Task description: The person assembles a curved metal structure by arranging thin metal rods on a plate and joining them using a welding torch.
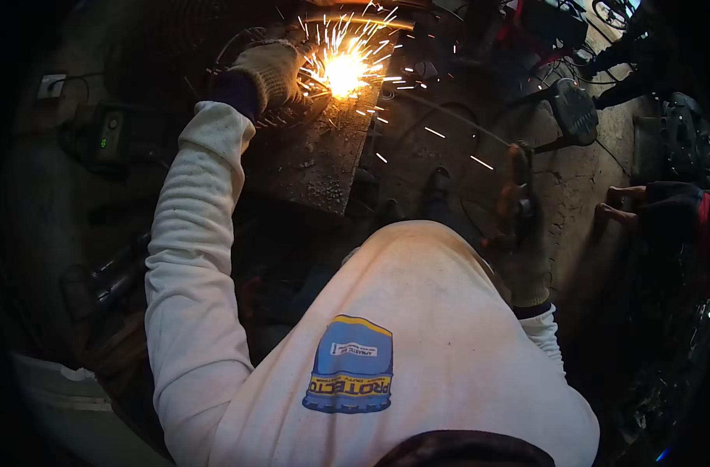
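Note:
A bright arc (345, 74) throws sparks over the metal work table (312, 175). My left hand (271, 71), in a knitted work glove, is beside the arc on its left. Its fingers look curled round something at the work, but glare and shadow hide what. My right hand (524, 261), gloved and in shadow, is closed round a welding electrode holder (517, 175). From the holder a thin electrode (468, 122) slants up and left toward the arc. Behind the arc lies a metal pipe (374, 22), lit orange by the glow.
A welding machine (106, 138) with a green display stands at the left. A dark stool (574, 109) is at the upper right, with cables on the floor around it. Another person's bare feet (618, 204) show at the right. Small grit lies on the table's near end.

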Available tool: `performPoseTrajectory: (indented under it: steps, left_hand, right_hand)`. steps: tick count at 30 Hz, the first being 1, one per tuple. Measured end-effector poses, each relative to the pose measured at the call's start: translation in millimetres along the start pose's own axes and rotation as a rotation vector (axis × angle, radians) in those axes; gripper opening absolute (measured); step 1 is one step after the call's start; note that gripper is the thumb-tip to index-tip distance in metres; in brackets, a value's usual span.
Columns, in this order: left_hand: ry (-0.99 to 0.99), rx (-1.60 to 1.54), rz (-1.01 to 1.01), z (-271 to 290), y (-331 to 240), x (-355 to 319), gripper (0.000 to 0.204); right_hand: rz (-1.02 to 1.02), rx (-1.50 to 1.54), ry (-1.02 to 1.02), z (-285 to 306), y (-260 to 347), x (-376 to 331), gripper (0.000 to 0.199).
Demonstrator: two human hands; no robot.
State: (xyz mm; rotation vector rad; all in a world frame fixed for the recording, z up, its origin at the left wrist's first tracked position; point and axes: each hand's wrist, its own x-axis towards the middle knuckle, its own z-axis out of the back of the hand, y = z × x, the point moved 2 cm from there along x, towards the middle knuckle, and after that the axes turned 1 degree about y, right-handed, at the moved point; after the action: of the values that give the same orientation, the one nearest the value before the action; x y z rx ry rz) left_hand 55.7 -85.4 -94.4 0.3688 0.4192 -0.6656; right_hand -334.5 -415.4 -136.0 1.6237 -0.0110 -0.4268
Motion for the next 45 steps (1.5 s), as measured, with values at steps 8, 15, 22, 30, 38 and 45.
performPoseTrajectory:
  steps: [8,15,22,30,38,45]
  left_hand:
    - [-0.038,0.095,0.056,33,-29,-29,0.119]
    - [0.024,0.126,0.096,39,-34,-33,0.119]
    - [-0.016,0.109,0.082,34,-31,-33,0.118]
    - [-0.026,0.095,0.07,23,-17,-40,0.111]
    - [-0.174,0.11,-0.089,27,-20,-25,0.095]
    - [-0.216,0.103,-0.094,4,-8,-15,0.101]
  right_hand:
    - [0.049,-0.684,-0.099,-10,21,0,0.111]
    - [0.192,-0.801,-0.175,-13,22,-6,0.107]
    - [0.138,-0.759,-0.156,-10,15,-2,0.109]
    - [0.413,-0.736,-0.083,4,-7,1,0.105]
    - [0.419,-0.64,-0.071,-6,6,1,0.095]
    - [0.652,-1.679,0.094,-21,23,2,0.072]
